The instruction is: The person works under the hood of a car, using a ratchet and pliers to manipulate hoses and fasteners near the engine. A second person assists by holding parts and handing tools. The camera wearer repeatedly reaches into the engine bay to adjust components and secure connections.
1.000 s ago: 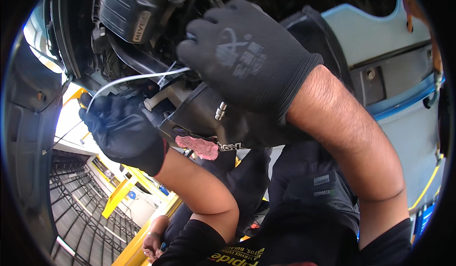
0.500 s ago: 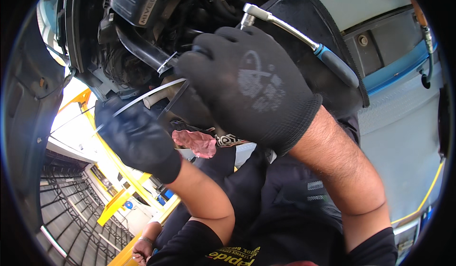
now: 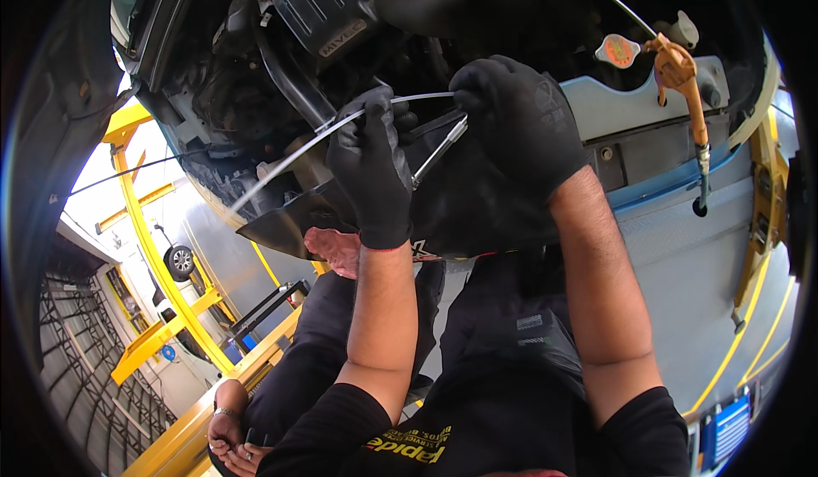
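A long white plastic strip, apparently a cable tie [image 3: 294, 158], runs from the lower left up to both hands. My left hand [image 3: 371, 170], in a black work glove, is closed with the strip passing across its bent fingers. Gloved in black too, my right hand [image 3: 524, 123] pinches the strip's other end at its fingertips. Between my hands a slim shiny metal tool [image 3: 439, 151] lies at a slant over a black cover [image 3: 477, 221]; the rest of it is hidden. Beside my left wrist is a crumpled pink rag [image 3: 332, 251].
The open engine bay with its ribbed black engine cover [image 3: 341, 17] lies ahead. An orange tool with a metal fitting [image 3: 682, 76] hangs at the right, near an orange-labelled cap [image 3: 618, 51]. Another person's hands [image 3: 234, 443] are at lower left, by yellow lift frames [image 3: 141, 221].
The view has shifted. My left hand has come in closer to my right hand and now grips the strip. The ratchet's blue-and-black handle no longer shows.
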